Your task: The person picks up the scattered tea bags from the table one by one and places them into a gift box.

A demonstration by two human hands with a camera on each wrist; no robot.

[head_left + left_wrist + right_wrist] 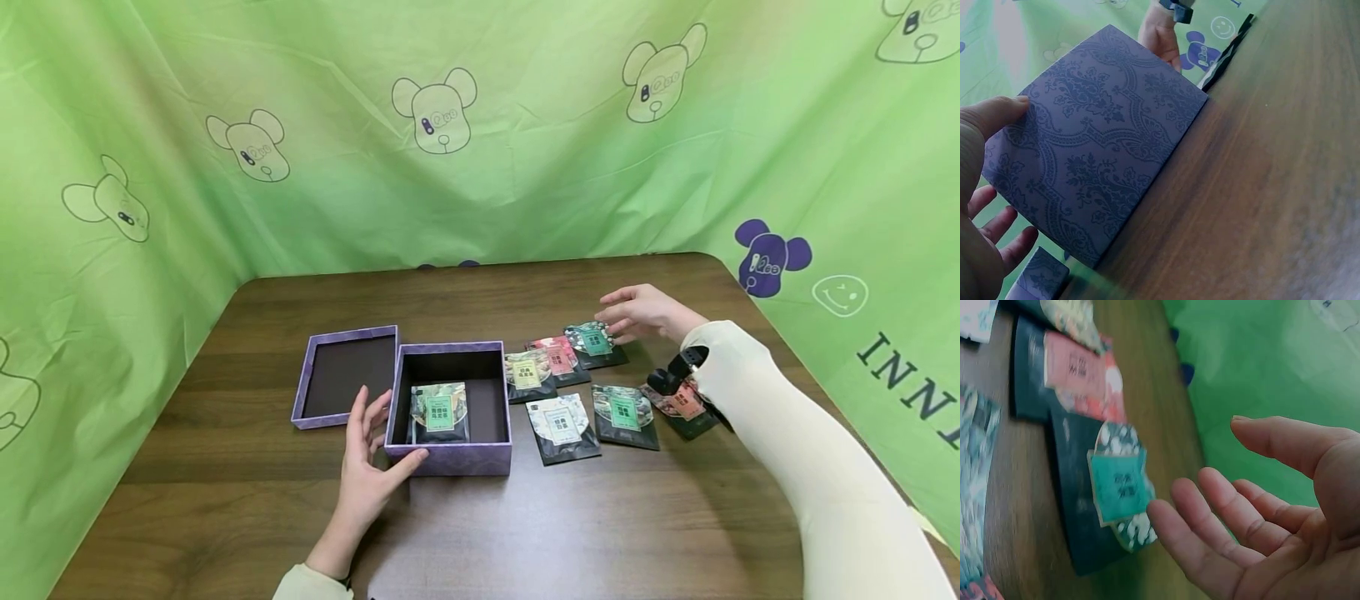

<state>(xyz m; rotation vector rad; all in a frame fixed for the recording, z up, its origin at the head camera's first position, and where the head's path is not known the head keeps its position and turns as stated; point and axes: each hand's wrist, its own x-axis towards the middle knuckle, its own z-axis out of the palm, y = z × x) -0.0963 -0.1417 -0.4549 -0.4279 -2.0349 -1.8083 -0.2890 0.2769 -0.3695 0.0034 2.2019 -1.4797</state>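
A purple patterned box (pixel 450 460) stands on the table with a green-labelled sachet (pixel 439 414) lying inside. My left hand (pixel 369 479) is at its near left corner. The thumb rests on the front wall, while the fingers spread loosely along the left side, as the left wrist view also shows. My right hand (pixel 643 312) hovers with fingers spread and nothing between them, beside a teal-labelled sachet (pixel 1119 487) at the back right. Its fingertips overlap the sachet's edge in the right wrist view. A pink-labelled sachet (pixel 561 360) and a yellow-labelled sachet (pixel 527 375) lie partly overlapped beside it.
Left of the box lies its purple-rimmed lid (pixel 300 398), dark inside facing up. A white-labelled sachet (pixel 562 427), a green-labelled sachet (pixel 625 415) and a red-labelled sachet (pixel 681 408) form a nearer row, the last partly beneath the right wrist. A green curtain (pixel 525 208) surrounds the wooden table (pixel 247 483).
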